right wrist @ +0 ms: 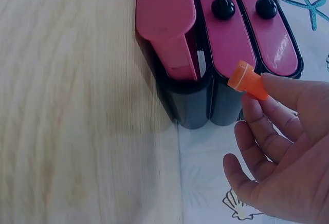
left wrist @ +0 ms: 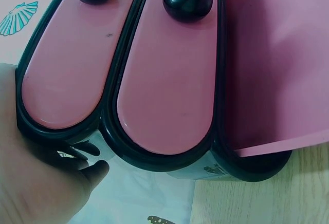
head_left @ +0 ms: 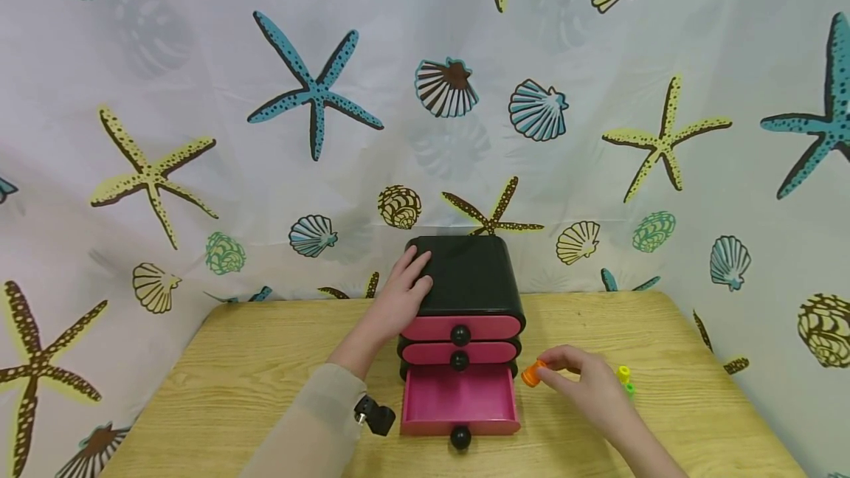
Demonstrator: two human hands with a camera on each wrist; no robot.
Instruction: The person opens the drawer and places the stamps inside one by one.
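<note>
A small black drawer cabinet (head_left: 465,271) with pink drawer fronts stands on the wooden table. Its bottom drawer (head_left: 460,394) is pulled out, and the part of its inside that shows holds nothing. My left hand (head_left: 400,293) rests on the cabinet's top left edge with fingers spread; in the left wrist view the thumb lies along its side. Beside the open drawer, on the right, my right hand (head_left: 584,382) pinches a small orange toy stamp (right wrist: 247,79) between thumb and fingertips. The stamp is held above the table, its wider end towards the cabinet.
Behind the right hand, a yellow piece (head_left: 623,373) and a green piece (head_left: 629,389) lie on the table (head_left: 265,382), partly hidden. Round black knobs (head_left: 460,437) stick out from the drawers. A curtain (head_left: 372,168) with shells and starfish hangs around the table.
</note>
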